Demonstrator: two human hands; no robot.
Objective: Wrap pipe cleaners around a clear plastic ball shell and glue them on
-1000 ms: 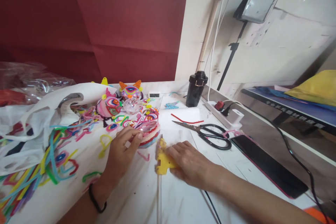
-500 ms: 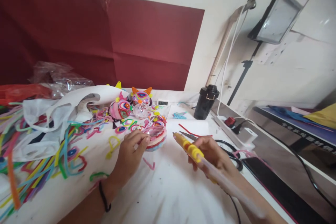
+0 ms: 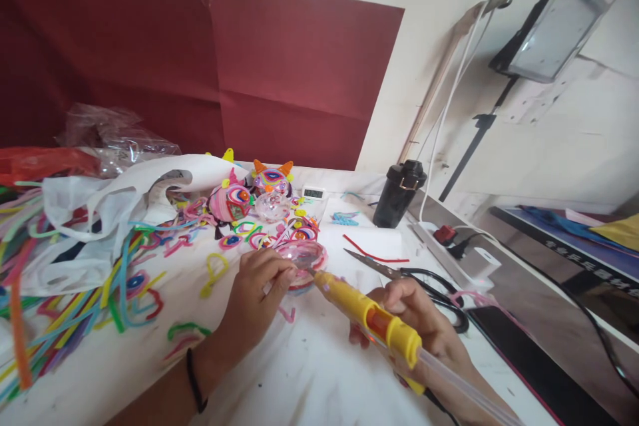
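Glue gun [image 3: 367, 311] in the right hand [image 3: 424, 333], fingers wrapped round it, long axis pointing up-left, nozzle right at the ball [image 3: 304, 258]. Left hand [image 3: 257, 283] pinches that ball on the table [image 3: 309, 379], so it's closer.

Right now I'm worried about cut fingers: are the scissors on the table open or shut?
Open, slightly. The scissors lie flat beyond the right hand, their two blades parted into a narrow V toward the tip.
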